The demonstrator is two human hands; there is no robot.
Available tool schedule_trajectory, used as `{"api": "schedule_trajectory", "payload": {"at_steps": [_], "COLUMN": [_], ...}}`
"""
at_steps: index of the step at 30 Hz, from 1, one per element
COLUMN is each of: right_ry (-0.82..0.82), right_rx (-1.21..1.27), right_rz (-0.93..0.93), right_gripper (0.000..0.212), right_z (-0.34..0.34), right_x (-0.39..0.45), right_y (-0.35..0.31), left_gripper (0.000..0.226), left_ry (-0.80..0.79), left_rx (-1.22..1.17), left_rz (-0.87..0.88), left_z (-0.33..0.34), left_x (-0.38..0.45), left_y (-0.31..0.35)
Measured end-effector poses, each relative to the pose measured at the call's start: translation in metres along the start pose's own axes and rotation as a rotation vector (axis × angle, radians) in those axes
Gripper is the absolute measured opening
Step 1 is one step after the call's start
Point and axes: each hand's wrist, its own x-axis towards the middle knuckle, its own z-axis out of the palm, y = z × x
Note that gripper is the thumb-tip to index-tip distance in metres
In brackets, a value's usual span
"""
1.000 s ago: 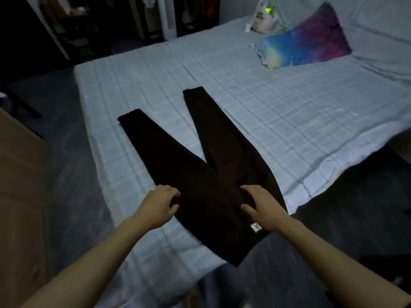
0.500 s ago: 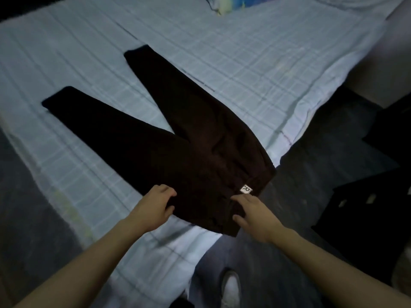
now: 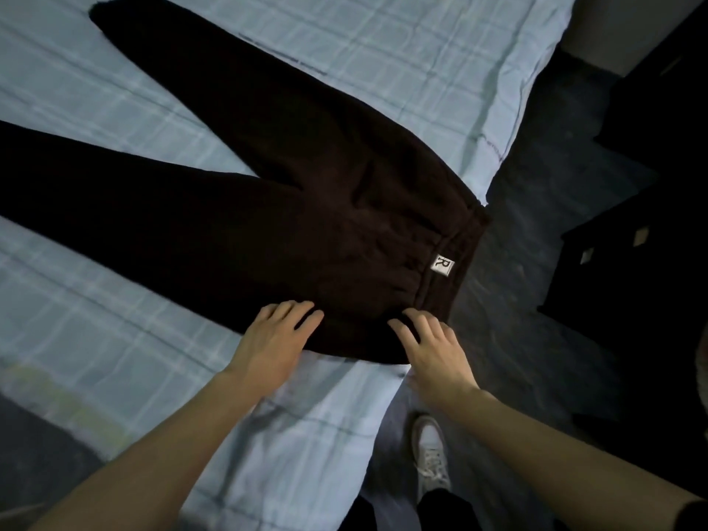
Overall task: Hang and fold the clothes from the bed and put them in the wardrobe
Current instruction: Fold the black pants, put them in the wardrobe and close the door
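**Both hands settle on the waist of the dark trousers before the fold**

A pair of dark trousers (image 3: pixel 268 193) lies flat on the bed (image 3: pixel 95 339), spread over its pale checked sheet. The two legs run away to the far left in a V, and the waistband sits at the near right corner of the mattress, partly overhanging the edge above the dark floor (image 3: pixel 536 300). A small white label (image 3: pixel 443 265) marked with an R shows on the waistband. Laid out this way, the garment shows its full shape, which probably makes it easy to bring one leg over the other.

The left hand (image 3: pixel 274 346) rests on the near edge of the trousers, its fingers slightly bent and spread on the cloth; they press rather than pinch. The right hand (image 3: pixel 433 346) lies just beside it at the near end of the waistband, fingers likewise spread and loosely curved over the fabric, holding nothing. Both seem placed to flatten the waist and steady it at the corner of the bed, since the overhanging part could slide off.

Below the hands, a white shoe (image 3: pixel 431 450) stands on the floor at the bedside. Dark furniture (image 3: pixel 632 262) is at the right; whether it is the wardrobe cannot be told. By the look of things, the folding itself has not begun.
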Motion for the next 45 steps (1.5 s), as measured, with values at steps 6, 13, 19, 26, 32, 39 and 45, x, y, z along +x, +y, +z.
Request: {"api": "schedule_trajectory", "payload": {"at_steps": [6,13,19,26,32,39,45], "right_ry": [0.033,0.190,0.274,0.328,0.351,0.354,0.257], "right_rx": [0.067,0.397,0.525,0.676,0.831,0.800,0.668], "right_rz": [0.048,0.140,0.096,0.110,0.161,0.242,0.364], "right_gripper": [0.083,0.034,0.028,0.018,0.017,0.013,0.015], "right_z": [-0.005,-0.069,-0.129,-0.159,-0.170,-0.172,-0.153], "right_x": [0.004,0.008,0.030,0.060,0.087,0.139,0.200], "right_y": [0.000,0.024,0.048,0.092,0.130,0.171,0.211], "left_gripper": [0.066,0.049,0.042,0.033,0.027,0.027,0.027], "left_ry": [0.131,0.349,0.483,0.594,0.570,0.467,0.333], "left_rx": [-0.137,-0.192,-0.208,-0.146,-0.203,-0.175,-0.150], "left_rz": [-0.002,-0.035,-0.153,-0.126,-0.153,-0.134,-0.121], "left_z": [-0.017,-0.071,-0.124,-0.184,-0.205,-0.198,-0.154], "left_x": [0.004,0.016,0.059,0.131,0.195,0.282,0.371], "left_y": [-0.007,-0.012,-0.019,-0.020,-0.012,-0.021,-0.037]}}
